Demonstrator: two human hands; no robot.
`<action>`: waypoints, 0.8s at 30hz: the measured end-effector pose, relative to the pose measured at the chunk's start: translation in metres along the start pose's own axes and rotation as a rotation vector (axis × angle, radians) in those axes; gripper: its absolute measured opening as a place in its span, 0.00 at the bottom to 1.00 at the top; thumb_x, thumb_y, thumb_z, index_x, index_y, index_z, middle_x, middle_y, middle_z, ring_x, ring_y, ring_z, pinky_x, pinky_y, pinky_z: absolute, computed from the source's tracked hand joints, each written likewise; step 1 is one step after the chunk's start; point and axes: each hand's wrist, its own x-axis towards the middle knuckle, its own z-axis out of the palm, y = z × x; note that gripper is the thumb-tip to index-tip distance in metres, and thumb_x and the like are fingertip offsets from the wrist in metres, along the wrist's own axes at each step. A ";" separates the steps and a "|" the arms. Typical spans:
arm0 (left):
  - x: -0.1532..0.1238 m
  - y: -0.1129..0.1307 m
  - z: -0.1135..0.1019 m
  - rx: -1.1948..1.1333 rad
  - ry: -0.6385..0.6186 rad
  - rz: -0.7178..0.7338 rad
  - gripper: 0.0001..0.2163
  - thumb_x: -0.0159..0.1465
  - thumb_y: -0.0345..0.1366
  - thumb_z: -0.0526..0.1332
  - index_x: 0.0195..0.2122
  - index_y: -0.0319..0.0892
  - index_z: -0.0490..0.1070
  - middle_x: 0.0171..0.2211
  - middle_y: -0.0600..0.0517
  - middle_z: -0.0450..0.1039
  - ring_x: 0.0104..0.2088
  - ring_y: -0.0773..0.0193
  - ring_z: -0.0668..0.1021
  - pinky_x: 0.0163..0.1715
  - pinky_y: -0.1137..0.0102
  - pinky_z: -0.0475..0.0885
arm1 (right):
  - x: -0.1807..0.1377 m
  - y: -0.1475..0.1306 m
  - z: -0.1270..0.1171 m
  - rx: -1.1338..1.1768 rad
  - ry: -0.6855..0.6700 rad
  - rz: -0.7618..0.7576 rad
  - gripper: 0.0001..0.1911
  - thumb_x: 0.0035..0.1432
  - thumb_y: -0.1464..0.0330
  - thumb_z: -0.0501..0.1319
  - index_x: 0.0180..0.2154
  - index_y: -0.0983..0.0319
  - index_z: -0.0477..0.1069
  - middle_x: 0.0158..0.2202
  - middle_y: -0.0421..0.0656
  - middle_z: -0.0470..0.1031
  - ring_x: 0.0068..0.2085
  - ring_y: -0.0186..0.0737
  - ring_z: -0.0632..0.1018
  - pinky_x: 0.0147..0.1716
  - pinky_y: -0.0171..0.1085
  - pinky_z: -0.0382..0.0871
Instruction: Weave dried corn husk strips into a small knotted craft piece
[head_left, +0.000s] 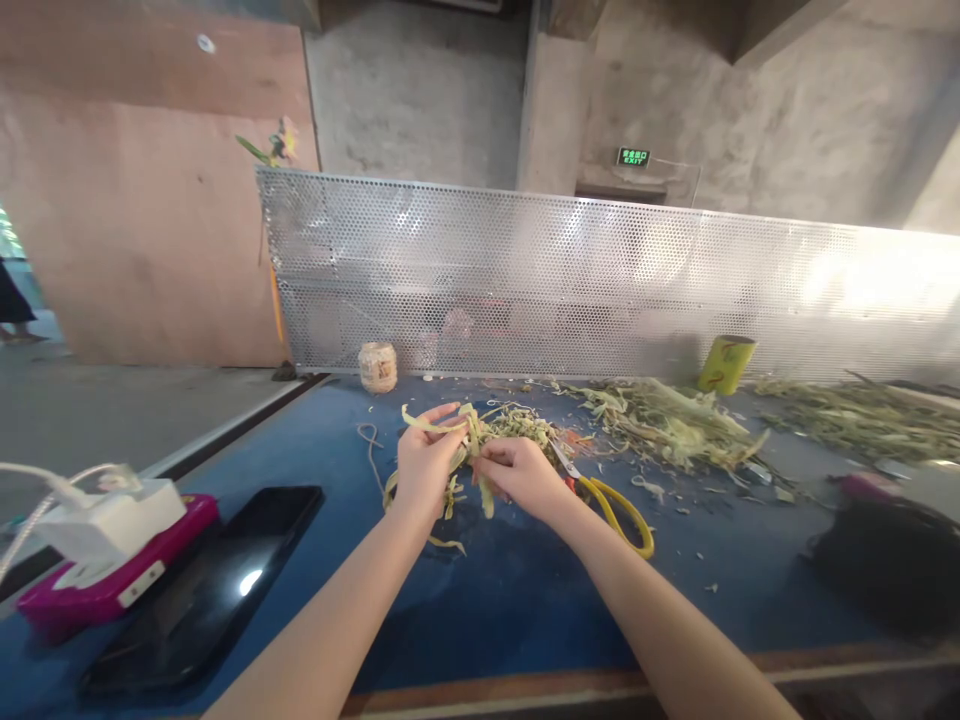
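From my far-off seat, I've got my left hand and right hand both pinched narrow on flat, pale-green, dried-looking plant strips over the smooth blue counter, probably the strip-working step, so next kinda calls for a gentle, steady grip.

Blue tabletop carries | left: black smartphone, magenta power strip | back: cream jar, yellow cylinder | middle: yellow-handled scissors, small plant-strip clump | right: dried plant heaps, scattered scraps

Black phone, magenta power strip, exit sign
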 end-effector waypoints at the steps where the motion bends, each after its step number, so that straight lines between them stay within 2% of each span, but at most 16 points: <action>1: 0.000 0.001 0.001 -0.015 -0.020 0.005 0.17 0.44 0.29 0.64 0.37 0.36 0.67 0.29 0.47 0.76 0.32 0.60 0.78 0.34 0.67 0.70 | 0.000 0.000 -0.001 0.073 -0.009 0.016 0.12 0.50 0.66 0.52 0.19 0.63 0.63 0.10 0.33 0.56 0.14 0.27 0.59 0.17 0.29 0.53; 8: -0.004 0.000 0.004 -0.089 -0.190 -0.026 0.27 0.42 0.28 0.66 0.46 0.37 0.66 0.35 0.47 0.76 0.37 0.62 0.76 0.41 0.69 0.68 | 0.002 -0.002 -0.003 0.276 0.062 0.020 0.12 0.49 0.66 0.53 0.18 0.63 0.61 0.09 0.31 0.56 0.12 0.25 0.56 0.14 0.28 0.50; 13: -0.004 0.000 0.004 -0.049 -0.149 0.011 0.28 0.43 0.29 0.67 0.48 0.36 0.65 0.34 0.46 0.76 0.37 0.61 0.77 0.43 0.67 0.68 | 0.002 0.004 0.001 0.238 0.036 0.026 0.10 0.49 0.67 0.52 0.19 0.64 0.64 0.08 0.31 0.56 0.12 0.25 0.58 0.15 0.28 0.53; 16: -0.005 0.003 0.003 -0.054 -0.096 0.009 0.27 0.43 0.28 0.67 0.47 0.35 0.66 0.37 0.44 0.76 0.39 0.59 0.77 0.45 0.65 0.67 | 0.000 0.005 0.001 0.163 -0.044 0.048 0.10 0.49 0.69 0.53 0.19 0.64 0.66 0.08 0.32 0.56 0.11 0.25 0.59 0.16 0.28 0.55; 21: -0.006 0.006 0.003 -0.051 -0.103 -0.051 0.26 0.43 0.29 0.67 0.46 0.34 0.67 0.37 0.43 0.76 0.42 0.57 0.75 0.47 0.64 0.66 | -0.005 -0.003 -0.018 0.070 -0.146 0.023 0.19 0.54 0.59 0.51 0.22 0.65 0.70 0.09 0.35 0.63 0.14 0.27 0.62 0.20 0.29 0.58; 22: -0.007 0.007 0.004 -0.050 -0.115 -0.080 0.27 0.43 0.29 0.67 0.46 0.34 0.66 0.37 0.43 0.76 0.43 0.58 0.75 0.47 0.65 0.65 | -0.004 -0.004 -0.024 0.099 -0.100 0.019 0.22 0.55 0.57 0.50 0.22 0.65 0.70 0.09 0.36 0.62 0.13 0.27 0.60 0.18 0.29 0.57; 24: -0.007 0.007 0.005 -0.050 -0.142 -0.134 0.28 0.43 0.29 0.67 0.47 0.34 0.65 0.36 0.44 0.77 0.43 0.59 0.75 0.48 0.66 0.65 | -0.002 -0.005 -0.035 0.164 0.147 0.006 0.23 0.54 0.55 0.49 0.20 0.65 0.68 0.09 0.35 0.60 0.13 0.27 0.59 0.17 0.29 0.55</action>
